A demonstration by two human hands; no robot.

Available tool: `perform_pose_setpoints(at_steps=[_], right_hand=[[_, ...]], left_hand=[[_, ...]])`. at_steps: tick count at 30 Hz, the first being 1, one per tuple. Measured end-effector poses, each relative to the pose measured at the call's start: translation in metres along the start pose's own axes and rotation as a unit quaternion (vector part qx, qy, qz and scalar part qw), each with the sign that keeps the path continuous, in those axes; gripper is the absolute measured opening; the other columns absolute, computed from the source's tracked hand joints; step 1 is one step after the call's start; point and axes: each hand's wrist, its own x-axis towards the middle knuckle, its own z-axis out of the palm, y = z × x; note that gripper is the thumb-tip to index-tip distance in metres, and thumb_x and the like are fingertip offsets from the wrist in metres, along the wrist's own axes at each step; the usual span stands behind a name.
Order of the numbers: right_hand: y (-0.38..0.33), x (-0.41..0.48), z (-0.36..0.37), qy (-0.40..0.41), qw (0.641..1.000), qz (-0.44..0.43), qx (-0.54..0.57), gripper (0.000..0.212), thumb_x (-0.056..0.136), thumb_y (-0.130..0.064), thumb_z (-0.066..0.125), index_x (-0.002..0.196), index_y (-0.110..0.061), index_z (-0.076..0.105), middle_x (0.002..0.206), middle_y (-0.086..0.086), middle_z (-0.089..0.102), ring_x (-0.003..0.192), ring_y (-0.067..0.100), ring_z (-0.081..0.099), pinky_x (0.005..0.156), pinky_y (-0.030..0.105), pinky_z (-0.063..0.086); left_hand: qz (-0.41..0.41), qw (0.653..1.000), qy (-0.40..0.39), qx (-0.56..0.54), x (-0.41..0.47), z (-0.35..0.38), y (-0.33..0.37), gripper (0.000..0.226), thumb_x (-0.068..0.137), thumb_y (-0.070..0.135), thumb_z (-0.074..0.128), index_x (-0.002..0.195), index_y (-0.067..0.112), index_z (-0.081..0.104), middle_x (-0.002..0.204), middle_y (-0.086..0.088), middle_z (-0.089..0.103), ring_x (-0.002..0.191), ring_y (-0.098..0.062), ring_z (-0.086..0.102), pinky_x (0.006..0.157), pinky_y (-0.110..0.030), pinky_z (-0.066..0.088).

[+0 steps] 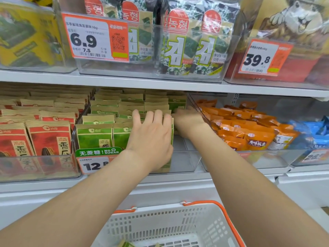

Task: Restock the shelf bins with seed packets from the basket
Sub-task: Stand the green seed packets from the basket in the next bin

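Note:
Green seed packets (94,138) stand in rows in a clear shelf bin (185,163) on the lower shelf. My left hand (151,139) lies flat against the front packets of the bin's right-hand rows, its straight fingers reaching over their top edges. My right hand (187,119) is deeper in the same bin at its right side, next to the rear green packets (177,103). It is blurred, so its fingers cannot be made out. The bin floor in front of it is bare. The white basket (195,221) with orange handles sits below, with green packet corners (126,244) at its bottom.
Red seed packets (49,139) fill the bin to the left. Orange packets (249,132) and blue packets (313,132) fill the bins to the right. On the shelf above are seaweed packs (192,41) and price tags (96,37). A green and orange price label (94,160) hangs on the green bin's front.

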Motion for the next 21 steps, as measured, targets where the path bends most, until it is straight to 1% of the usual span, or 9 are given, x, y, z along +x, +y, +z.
perform_pose_setpoints(at_steps=[5, 7, 9, 12, 14, 16, 18, 19, 21], right_hand=[[-0.004, -0.01, 0.011, 0.028, 0.999, -0.016, -0.02, 0.035, 0.1, -0.013, 0.052, 0.134, -0.011, 0.062, 0.13, 0.009, 0.055, 0.116, 0.034, 0.059, 0.102, 0.044, 0.037], [-0.007, -0.013, 0.01, -0.008, 0.999, -0.013, -0.036, 0.038, 0.102, -0.019, 0.053, 0.14, -0.016, 0.061, 0.138, 0.008, 0.052, 0.122, 0.032, 0.058, 0.108, 0.045, 0.038], [-0.01, -0.019, 0.005, -0.068, 0.997, -0.008, -0.045, 0.044, 0.104, -0.024, 0.053, 0.148, -0.022, 0.055, 0.15, 0.007, 0.047, 0.136, 0.032, 0.05, 0.117, 0.049, 0.033], [-0.011, -0.035, -0.01, -0.067, 0.996, -0.013, -0.051, 0.038, 0.104, -0.019, 0.05, 0.141, -0.021, 0.06, 0.146, 0.008, 0.057, 0.138, 0.03, 0.049, 0.121, 0.05, 0.026], [-0.009, -0.051, -0.021, -0.026, 0.999, -0.014, -0.038, 0.03, 0.102, -0.015, 0.053, 0.128, -0.02, 0.067, 0.133, 0.007, 0.066, 0.129, 0.031, 0.057, 0.116, 0.049, 0.031], [-0.006, -0.071, -0.028, 0.035, 0.999, -0.009, -0.021, 0.022, 0.097, -0.01, 0.061, 0.116, -0.018, 0.07, 0.121, 0.007, 0.071, 0.119, 0.032, 0.061, 0.108, 0.047, 0.038], [-0.001, -0.09, -0.027, 0.127, 0.992, 0.002, -0.002, 0.018, 0.089, -0.006, 0.066, 0.104, -0.015, 0.072, 0.106, 0.007, 0.072, 0.107, 0.033, 0.063, 0.094, 0.046, 0.043], [-0.001, -0.1, -0.025, 0.174, 0.985, 0.01, 0.007, 0.014, 0.084, -0.004, 0.068, 0.093, -0.013, 0.071, 0.093, 0.008, 0.072, 0.095, 0.033, 0.063, 0.085, 0.044, 0.044], [-0.005, -0.119, -0.012, 0.278, 0.96, 0.014, 0.045, 0.013, 0.074, -0.001, 0.067, 0.071, -0.013, 0.063, 0.067, 0.007, 0.062, 0.068, 0.031, 0.056, 0.067, 0.038, 0.036]], left_hand=[[0.006, 1.0, -0.019, -0.002, -0.001, -0.002, -0.001, 0.057, 0.093, 0.044, 0.049, 0.14, 0.012, 0.038, 0.13, -0.011, 0.05, 0.119, -0.034, 0.051, 0.115, -0.064, 0.027], [0.007, 1.0, -0.021, -0.005, -0.003, -0.002, -0.003, 0.063, 0.094, 0.043, 0.048, 0.147, 0.011, 0.033, 0.134, -0.011, 0.05, 0.122, -0.035, 0.051, 0.116, -0.065, 0.026], [0.005, 1.0, -0.018, -0.013, -0.006, -0.001, -0.004, 0.07, 0.094, 0.042, 0.047, 0.153, 0.011, 0.027, 0.139, -0.011, 0.048, 0.127, -0.035, 0.048, 0.116, -0.065, 0.025], [0.002, 1.0, -0.01, -0.024, -0.016, -0.001, -0.005, 0.087, 0.092, 0.044, 0.05, 0.162, 0.007, 0.015, 0.153, -0.016, 0.039, 0.141, -0.038, 0.037, 0.118, -0.065, 0.022], [0.001, 1.0, 0.008, -0.024, -0.024, -0.004, -0.006, 0.097, 0.088, 0.044, 0.056, 0.164, 0.004, 0.012, 0.16, -0.02, 0.032, 0.148, -0.043, 0.03, 0.12, -0.064, 0.022], [0.005, 0.999, 0.035, -0.032, -0.034, -0.006, -0.004, 0.098, 0.084, 0.04, 0.061, 0.164, 0.003, 0.017, 0.16, -0.023, 0.032, 0.146, -0.047, 0.03, 0.12, -0.062, 0.025], [0.016, 0.997, 0.069, -0.044, -0.045, -0.009, -0.001, 0.083, 0.08, 0.033, 0.06, 0.154, 0.004, 0.035, 0.149, -0.023, 0.041, 0.135, -0.048, 0.038, 0.113, -0.059, 0.033], [0.021, 0.995, 0.087, -0.047, -0.051, -0.011, 0.0, 0.07, 0.079, 0.031, 0.059, 0.144, 0.007, 0.044, 0.138, -0.021, 0.045, 0.124, -0.045, 0.043, 0.105, -0.055, 0.038], [0.025, 0.993, 0.107, -0.043, -0.062, -0.013, 0.004, 0.043, 0.08, 0.03, 0.056, 0.118, 0.012, 0.05, 0.116, -0.015, 0.048, 0.103, -0.037, 0.045, 0.084, -0.048, 0.04]])
